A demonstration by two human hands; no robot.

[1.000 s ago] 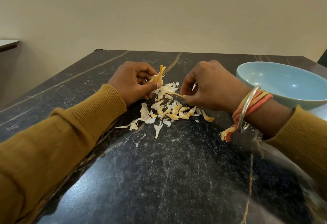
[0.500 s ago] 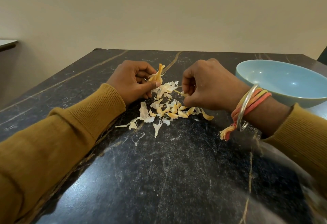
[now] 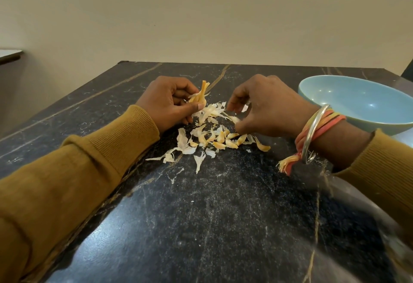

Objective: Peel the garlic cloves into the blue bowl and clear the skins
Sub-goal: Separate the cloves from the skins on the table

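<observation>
A person sits at a dark marble table (image 3: 201, 226), mustard sleeves reaching in from both sides. On the left, the left hand (image 3: 172, 101) curls its fingers and thumb around a garlic piece (image 3: 200, 96), whose dry yellow stalk and papery skin stick up above the thumb. Just beside it, in the middle, a loose pile of skins (image 3: 192, 146) lies on the table, white flakes mixed with several yellowish cloves (image 3: 223, 144). The right hand (image 3: 266, 108) hovers over the pile's far edge, fingers bent downward and narrowly apart; a pale strip of skin runs up to the thumb, but whether it is pinched cannot be told. A silver bangle (image 3: 315, 133) and orange threads circle that wrist. At the far right stands the blue bowl (image 3: 357, 124), well apart from the pile; the part of its inside that shows holds nothing. Judging from this, peeling is under way: no cloves are in the bowl yet, and the skins are not cleared.
</observation>
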